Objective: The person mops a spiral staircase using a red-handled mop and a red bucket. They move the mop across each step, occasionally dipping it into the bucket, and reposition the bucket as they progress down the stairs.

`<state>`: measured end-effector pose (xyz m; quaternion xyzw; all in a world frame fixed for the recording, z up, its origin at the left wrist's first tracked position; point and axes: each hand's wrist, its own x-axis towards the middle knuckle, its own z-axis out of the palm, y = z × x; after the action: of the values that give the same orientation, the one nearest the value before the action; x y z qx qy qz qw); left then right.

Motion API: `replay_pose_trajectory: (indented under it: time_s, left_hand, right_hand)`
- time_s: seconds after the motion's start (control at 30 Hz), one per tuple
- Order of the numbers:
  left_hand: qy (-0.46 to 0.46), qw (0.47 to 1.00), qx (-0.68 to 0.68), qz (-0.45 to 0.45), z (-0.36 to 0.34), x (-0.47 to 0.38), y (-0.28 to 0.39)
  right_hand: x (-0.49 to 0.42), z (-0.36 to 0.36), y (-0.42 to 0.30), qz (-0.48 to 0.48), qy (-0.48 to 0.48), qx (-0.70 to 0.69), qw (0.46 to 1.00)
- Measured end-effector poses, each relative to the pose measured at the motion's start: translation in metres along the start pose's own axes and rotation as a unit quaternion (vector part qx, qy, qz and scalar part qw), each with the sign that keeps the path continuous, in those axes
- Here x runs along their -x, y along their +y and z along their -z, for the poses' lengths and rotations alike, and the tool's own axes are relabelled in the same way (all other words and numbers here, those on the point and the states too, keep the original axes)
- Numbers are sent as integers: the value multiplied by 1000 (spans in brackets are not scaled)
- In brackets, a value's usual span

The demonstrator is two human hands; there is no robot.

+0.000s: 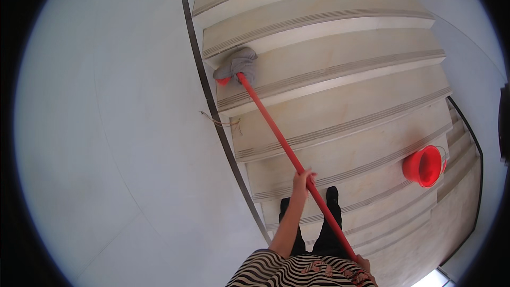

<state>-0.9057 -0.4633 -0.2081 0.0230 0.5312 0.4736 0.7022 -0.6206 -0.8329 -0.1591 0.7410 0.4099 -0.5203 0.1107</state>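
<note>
My left hand grips the middle of a long red pole. Near my waist, my right hand closes around the pole's lower end, partly hidden by my striped shirt. At the far end, a grey cloth is wrapped over a red broom or mop head. The cloth lies on a stair tread at its left end, close against the riser above. To my right, a red plastic bucket with a wire handle stands tilted in view on a lower step; its contents cannot be made out.
Pale stone stairs with grooved edges rise ahead. A white wall with a dark strip runs along the left. Loose thin wires stick out from that wall over a tread. More steps lie beyond the bucket at the right.
</note>
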Motion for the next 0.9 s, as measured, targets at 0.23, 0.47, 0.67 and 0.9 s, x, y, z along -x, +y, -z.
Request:
replay_pose_trajectory:
  time_s: [0.23,0.47,0.67,0.9]
  left_hand:
    - [91,934,-276,-207,62,-39,103]
    - [19,968,-227,-109,92,35,33]
    - [-76,984,-152,60,75,120,-8]
    - [-105,982,-139,72,59,119,38]
  right_hand:
    - [31,-70,-189,-213,-69,-52,973]
    - [104,-63,-70,-73,-57,74,993]
    - [184,-95,1,116,155,158,968]
    - [110,-130,1,-61,48,-119,990]
